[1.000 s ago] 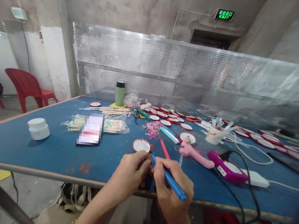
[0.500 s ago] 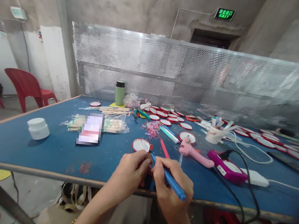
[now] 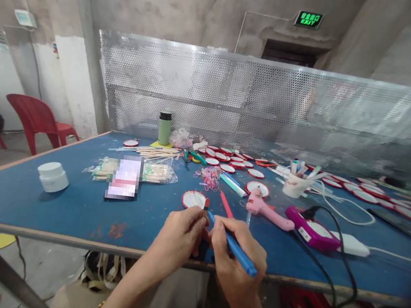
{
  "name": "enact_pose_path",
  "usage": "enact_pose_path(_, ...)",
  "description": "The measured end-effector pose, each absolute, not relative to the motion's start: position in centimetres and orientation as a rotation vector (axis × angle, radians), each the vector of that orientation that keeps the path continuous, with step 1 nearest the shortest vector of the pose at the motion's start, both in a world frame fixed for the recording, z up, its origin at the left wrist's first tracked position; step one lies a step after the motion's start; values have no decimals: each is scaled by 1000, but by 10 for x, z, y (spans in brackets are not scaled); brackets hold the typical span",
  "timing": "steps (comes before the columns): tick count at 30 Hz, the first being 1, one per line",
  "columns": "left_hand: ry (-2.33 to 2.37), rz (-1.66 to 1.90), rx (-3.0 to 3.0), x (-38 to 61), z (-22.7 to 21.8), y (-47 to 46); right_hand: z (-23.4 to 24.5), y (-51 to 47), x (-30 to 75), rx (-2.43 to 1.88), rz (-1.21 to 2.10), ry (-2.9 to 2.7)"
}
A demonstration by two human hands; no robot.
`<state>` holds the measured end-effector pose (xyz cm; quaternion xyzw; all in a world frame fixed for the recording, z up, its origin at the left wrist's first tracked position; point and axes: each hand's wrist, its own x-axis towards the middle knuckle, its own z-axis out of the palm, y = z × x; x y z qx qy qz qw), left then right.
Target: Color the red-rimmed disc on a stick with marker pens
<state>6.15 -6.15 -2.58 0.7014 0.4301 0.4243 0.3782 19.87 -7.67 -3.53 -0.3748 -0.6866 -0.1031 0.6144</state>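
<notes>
A blue pen (image 3: 234,248) is being gripped in the right hand (image 3: 234,256), low in the middle of the frame, the fingers curled closed around its barrel and its tip pointed up-left toward the other hand; the left hand (image 3: 179,237) is being held just beside it, fingers pinched together on something small, which is probably a little red-and-brown piece (image 3: 205,215), though it is mostly hidden by the fingertips. Both hands are being kept over the near edge of a blue table (image 3: 73,208), at the lower centre of the frame; a round red-rimmed disc (image 3: 193,199) is lying just above the left hand, and a red pen (image 3: 226,204) is lying beside it to the right. Further right, a pink glue gun (image 3: 268,210) and a purple device (image 3: 311,233) with a black cable are being seen on the table, well apart from the hands; a white jar (image 3: 53,177) is standing at the left, and a bag of wooden sticks (image 3: 159,172) is lying above it toward the centre. Many more red-rimmed discs (image 3: 227,161) are spread across the upper middle of the table, near a green flask (image 3: 164,128).
</notes>
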Motion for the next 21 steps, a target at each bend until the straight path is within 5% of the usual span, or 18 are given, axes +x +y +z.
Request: enact_pose_path(21,1017,1062,1734,60,-26,-61,-37,-78,200,-868,-200,-1567)
